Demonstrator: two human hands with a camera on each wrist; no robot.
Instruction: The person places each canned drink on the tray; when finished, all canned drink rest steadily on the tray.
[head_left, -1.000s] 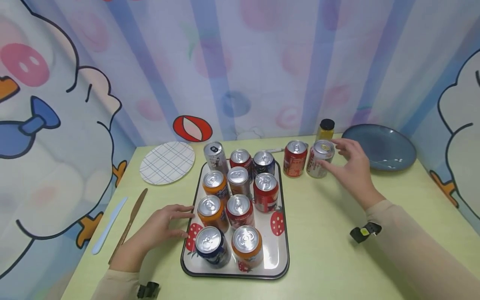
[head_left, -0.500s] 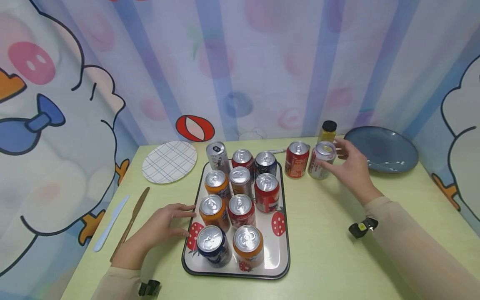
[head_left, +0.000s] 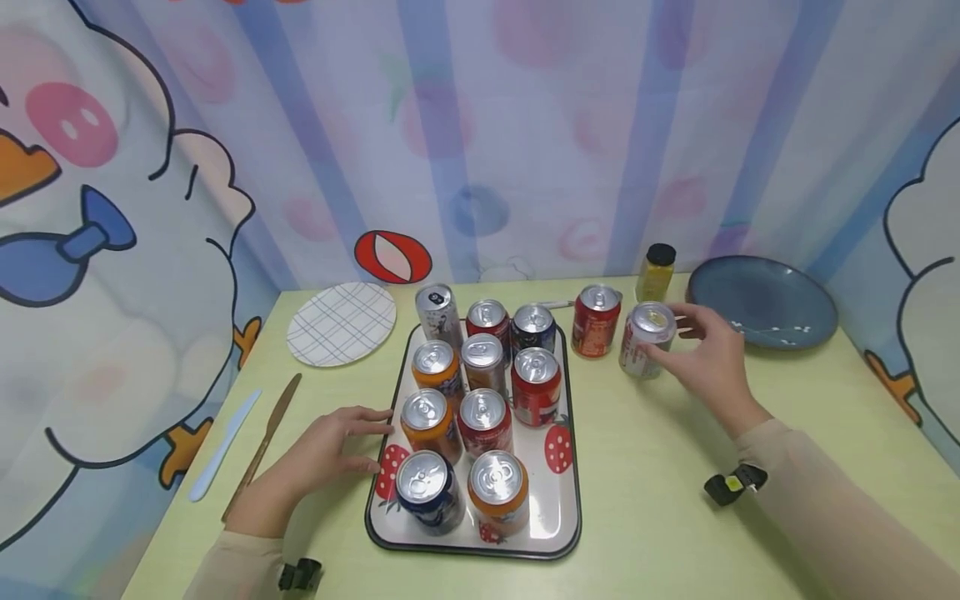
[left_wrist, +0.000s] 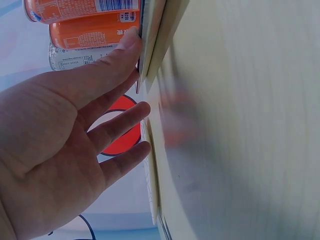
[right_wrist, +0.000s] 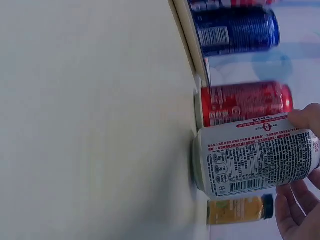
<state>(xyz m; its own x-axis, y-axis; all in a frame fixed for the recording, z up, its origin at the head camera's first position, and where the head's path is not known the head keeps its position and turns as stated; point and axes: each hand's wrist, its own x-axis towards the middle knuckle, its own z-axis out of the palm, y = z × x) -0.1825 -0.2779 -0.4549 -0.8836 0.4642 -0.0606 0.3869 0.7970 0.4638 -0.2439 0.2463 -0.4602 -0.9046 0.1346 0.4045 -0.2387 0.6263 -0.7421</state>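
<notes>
My right hand [head_left: 708, 354] grips a white-and-silver soda can [head_left: 645, 343] near its top, thumb on one side and fingers on the other. In the right wrist view that can [right_wrist: 257, 157] leans a little; whether its base touches the table cannot be told. A red soda can [head_left: 596, 322] stands just left of it. At the tray's left edge, my left hand [head_left: 330, 450] has its fingers extended, fingertips at the rim. Several upright cans fill the strawberry-patterned tray [head_left: 551, 533], among them an orange can [head_left: 498, 496] and a dark blue can [head_left: 431, 496] at the front.
A yellow jar with black lid [head_left: 657, 273] and a dark blue plate [head_left: 765, 300] stand at the back right. A checked white plate [head_left: 341, 325] lies back left. Two knives, one pale blue [head_left: 225, 446] and one brown [head_left: 266, 437], lie left of my left arm.
My right hand has drawn the white-and-silver can slightly towards me, away from the jar and the red can. My left hand keeps its place at the tray.
</notes>
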